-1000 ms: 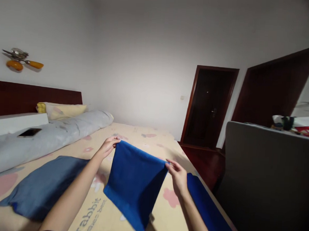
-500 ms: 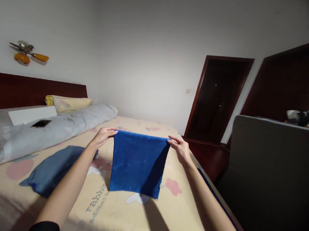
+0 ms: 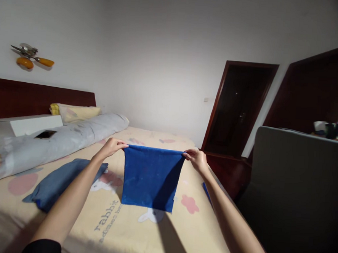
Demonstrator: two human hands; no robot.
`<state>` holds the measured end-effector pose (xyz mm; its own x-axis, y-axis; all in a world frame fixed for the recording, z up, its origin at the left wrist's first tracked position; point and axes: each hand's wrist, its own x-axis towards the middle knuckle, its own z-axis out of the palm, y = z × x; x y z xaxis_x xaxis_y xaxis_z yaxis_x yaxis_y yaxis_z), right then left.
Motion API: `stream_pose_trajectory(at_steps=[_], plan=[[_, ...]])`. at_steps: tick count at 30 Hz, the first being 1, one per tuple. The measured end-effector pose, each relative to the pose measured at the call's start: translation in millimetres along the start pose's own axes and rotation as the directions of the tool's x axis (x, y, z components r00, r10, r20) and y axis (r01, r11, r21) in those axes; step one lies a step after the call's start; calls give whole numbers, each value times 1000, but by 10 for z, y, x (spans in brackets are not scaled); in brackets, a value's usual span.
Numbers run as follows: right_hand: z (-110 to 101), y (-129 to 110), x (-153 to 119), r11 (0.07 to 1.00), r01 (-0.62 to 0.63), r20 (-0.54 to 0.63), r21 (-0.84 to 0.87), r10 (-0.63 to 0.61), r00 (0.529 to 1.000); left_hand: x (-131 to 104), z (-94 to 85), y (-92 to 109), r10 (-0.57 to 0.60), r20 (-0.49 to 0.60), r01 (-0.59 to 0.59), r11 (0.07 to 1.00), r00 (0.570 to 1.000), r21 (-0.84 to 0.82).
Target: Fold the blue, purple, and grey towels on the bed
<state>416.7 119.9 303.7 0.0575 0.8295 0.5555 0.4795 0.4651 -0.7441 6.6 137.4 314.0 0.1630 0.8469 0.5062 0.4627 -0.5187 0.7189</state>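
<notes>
A blue cloth point(image 3: 151, 179) hangs stretched between my two hands above the bed, its top edge nearly level. My left hand point(image 3: 112, 146) pinches its upper left corner, and my right hand point(image 3: 197, 158) pinches the upper right one. A small pale tag shows on the cloth's lower right side. Behind my left forearm lies a rumpled grey-blue fabric point(image 3: 61, 179), partly hidden by that arm. The bed's cream sheet point(image 3: 131, 231) has rabbit and flower prints, with a dark shadow falling across it.
A rolled grey quilt point(image 3: 79, 136) runs along the headboard side, with a phone point(image 3: 45, 134) on it and a white box point(image 3: 28, 124) behind. Beside my right forearm a strip of blue fabric point(image 3: 207, 193) shows. A grey panel point(image 3: 294, 187) stands at right; a dark door point(image 3: 240, 111) is beyond.
The cloth's lower edge has risen slightly while its top edge has dropped a little. The fingers of my right hand have curled in more closely at the corner.
</notes>
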Motion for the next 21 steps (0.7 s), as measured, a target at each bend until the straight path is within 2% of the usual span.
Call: stream_pose_trajectory(at_steps=[9,15,21], plan=[[-103,-75,66,980,83,122,-183,-61,991,10,-71,-24,29,93,-35,998,995,60],[-87,-41,55,976,90,194,-199,-51,980,-39,-48,21,0,62,-5,998,998,67],[-63,22,87,986,39,193,-159,-7,981,-12,104,-70,-66,9,66,996,998,-62]])
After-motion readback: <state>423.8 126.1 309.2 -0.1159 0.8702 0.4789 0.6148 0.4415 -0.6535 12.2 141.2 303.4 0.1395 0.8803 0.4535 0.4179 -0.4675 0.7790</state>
